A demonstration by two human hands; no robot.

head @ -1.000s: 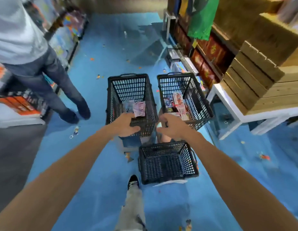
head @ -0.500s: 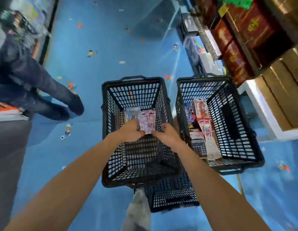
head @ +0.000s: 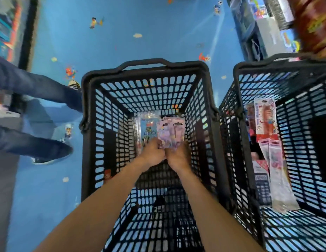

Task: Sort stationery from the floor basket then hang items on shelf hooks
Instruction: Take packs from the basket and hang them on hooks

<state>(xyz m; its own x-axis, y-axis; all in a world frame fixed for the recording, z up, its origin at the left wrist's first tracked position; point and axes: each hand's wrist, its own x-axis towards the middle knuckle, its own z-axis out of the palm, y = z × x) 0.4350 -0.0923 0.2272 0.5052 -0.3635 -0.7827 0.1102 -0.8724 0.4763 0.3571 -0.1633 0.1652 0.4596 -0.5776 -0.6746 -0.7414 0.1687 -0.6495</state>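
Stationery packets (head: 170, 132) are being pinched low by curled fingers of left hand (head: 152, 155) and right hand (head: 177, 156), risking slipping into the basket (head: 145, 67).

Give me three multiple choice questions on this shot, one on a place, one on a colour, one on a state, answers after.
1. Where are the purple packets?
A. inside the left basket
B. on the floor
C. on a shelf hook

2. What colour are the left basket and right basket?
A. red
B. black
C. white

3. What are the left hand and right hand doing?
A. hanging empty
B. gripping the purple packets
C. pressing the floor

1 A: its mesh walls surround them.
2 B: rims and mesh are black.
3 B: both hands curl round the packets' lower end.
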